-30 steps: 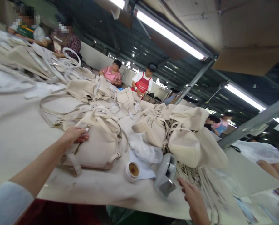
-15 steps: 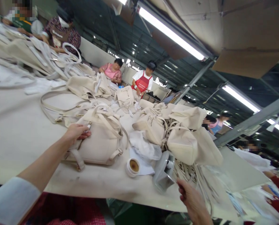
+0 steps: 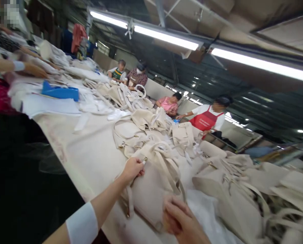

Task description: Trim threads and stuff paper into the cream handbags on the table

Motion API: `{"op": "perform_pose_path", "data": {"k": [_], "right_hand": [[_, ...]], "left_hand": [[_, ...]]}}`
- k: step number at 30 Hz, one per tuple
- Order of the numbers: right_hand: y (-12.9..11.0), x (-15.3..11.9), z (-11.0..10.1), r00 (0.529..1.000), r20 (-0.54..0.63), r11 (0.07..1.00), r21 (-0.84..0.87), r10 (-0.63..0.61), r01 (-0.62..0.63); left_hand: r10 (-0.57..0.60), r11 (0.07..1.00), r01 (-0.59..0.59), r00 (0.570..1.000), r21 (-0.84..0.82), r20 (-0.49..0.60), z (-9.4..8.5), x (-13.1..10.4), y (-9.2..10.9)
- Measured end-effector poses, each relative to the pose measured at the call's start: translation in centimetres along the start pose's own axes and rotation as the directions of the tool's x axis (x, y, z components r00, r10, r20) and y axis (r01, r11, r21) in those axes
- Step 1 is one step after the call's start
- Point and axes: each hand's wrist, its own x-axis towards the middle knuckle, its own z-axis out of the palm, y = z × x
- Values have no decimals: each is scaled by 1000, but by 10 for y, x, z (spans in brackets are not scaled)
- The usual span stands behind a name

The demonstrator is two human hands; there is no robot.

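A cream bag [image 3: 151,193] with long straps lies on its side on the table in front of me. At the bag's upper left edge, my left hand [image 3: 134,170] is closed in a pinch on a small pale zipper pull with a gold metal end [image 3: 145,159]. My right hand [image 3: 178,217] is over the bag's lower right corner, its fingers curled together and smeared by motion. Whatever those fingers hold, if anything, is hidden.
More cream bags [image 3: 233,189] are heaped to the right and behind. White tissue [image 3: 201,206] lies beside my bag. At the far left are a blue holder [image 3: 60,91] and white sheets [image 3: 49,105]. Several people work around the table [image 3: 90,152].
My view has swung left. My right hand has come from beside the grey dispenser over to the bag's corner. My left hand keeps its pinch on the zipper pull.
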Motion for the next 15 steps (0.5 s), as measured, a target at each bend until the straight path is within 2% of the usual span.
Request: {"op": "perform_pose_path", "data": {"k": [2, 4, 7, 11, 15], "right_hand": [[-30, 47, 22, 988, 153, 999, -23, -26, 30], [-49, 86, 30, 987, 160, 994, -104, -11, 28], [-55, 127, 19, 991, 119, 976, -217, 54, -27], [-47, 153, 2, 985, 71, 937, -326, 156, -125], [-46, 163, 0, 978, 48, 907, -385, 205, -171]], "left_hand": [[13, 1000, -13, 1000, -14, 1, 1, 0, -4], [29, 999, -29, 1000, -21, 7, 1, 1, -8], [58, 998, -57, 998, -20, 10, 3, 4, -14], [92, 996, -92, 996, 1, 2, 6, 7, -23], [120, 992, -120, 993, 34, -20, 8, 6, -28]]}}
